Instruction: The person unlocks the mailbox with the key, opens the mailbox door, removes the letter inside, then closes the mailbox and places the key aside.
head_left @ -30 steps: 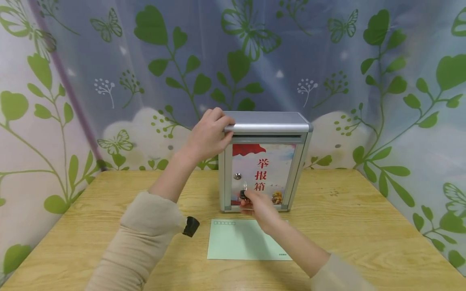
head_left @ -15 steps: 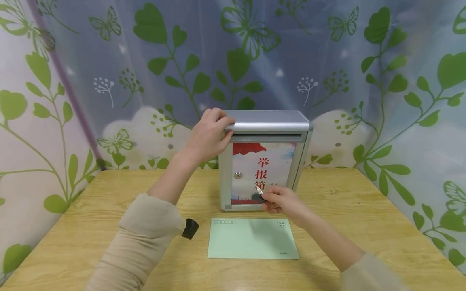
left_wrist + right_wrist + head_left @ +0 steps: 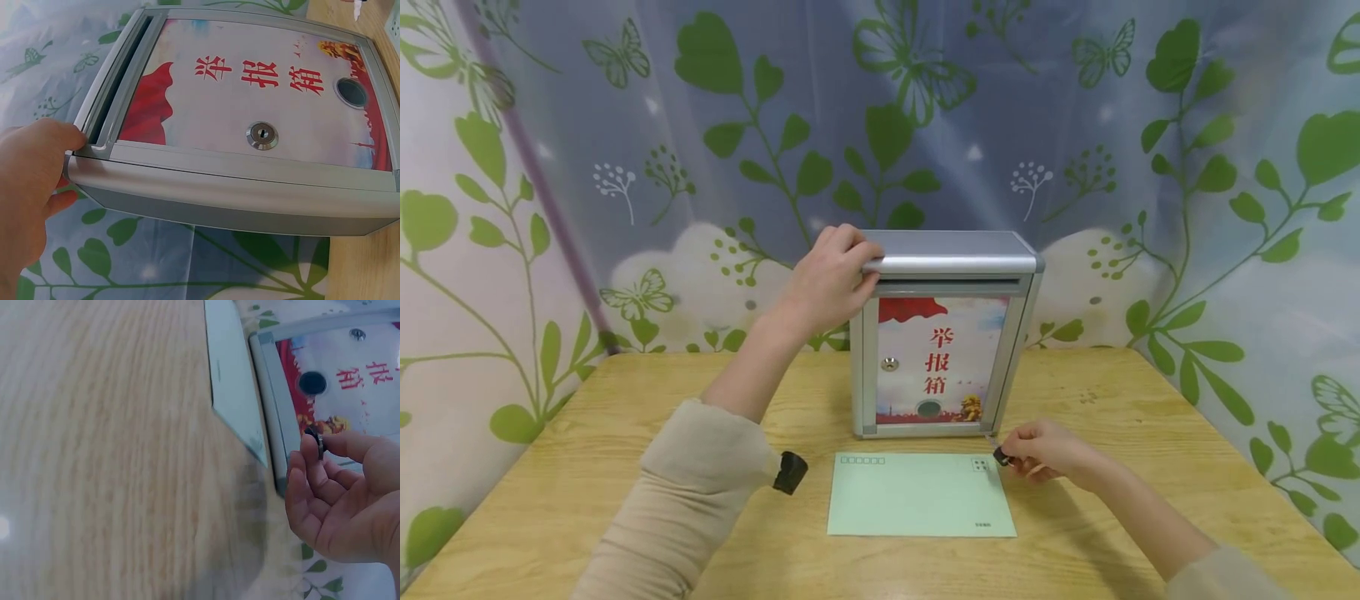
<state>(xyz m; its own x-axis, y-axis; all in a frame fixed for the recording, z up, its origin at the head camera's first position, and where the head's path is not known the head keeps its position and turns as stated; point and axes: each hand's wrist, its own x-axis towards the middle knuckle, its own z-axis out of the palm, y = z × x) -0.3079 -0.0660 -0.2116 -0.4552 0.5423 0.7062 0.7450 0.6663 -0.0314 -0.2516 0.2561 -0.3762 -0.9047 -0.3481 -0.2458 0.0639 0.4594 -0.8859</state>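
Note:
A silver metal suggestion box (image 3: 958, 250) with a slot near its top and red characters on its front stands upright on the table. My left hand (image 3: 831, 279) grips its upper left corner, thumb at the front and fingers over the top. In the left wrist view the keyhole of its round lock (image 3: 262, 135) shows bare. My right hand (image 3: 1052, 454) pinches a key (image 3: 1002, 456) by its black head between thumb and forefinger, low beside the box's right front corner. Beneath the key's tip lies the right edge of a pale green envelope (image 3: 917, 500).
The wooden table (image 3: 1150, 500) carries the box near its back, with the envelope flat in front. Behind and at both sides hangs a curtain (image 3: 790, 125) printed with leaves and butterflies. A black strap end (image 3: 790, 472) sticks out from my left cuff.
My right hand has moved right and down with the key, from the box's front near the lock to beside its lower right corner. The left hand stays on the box.

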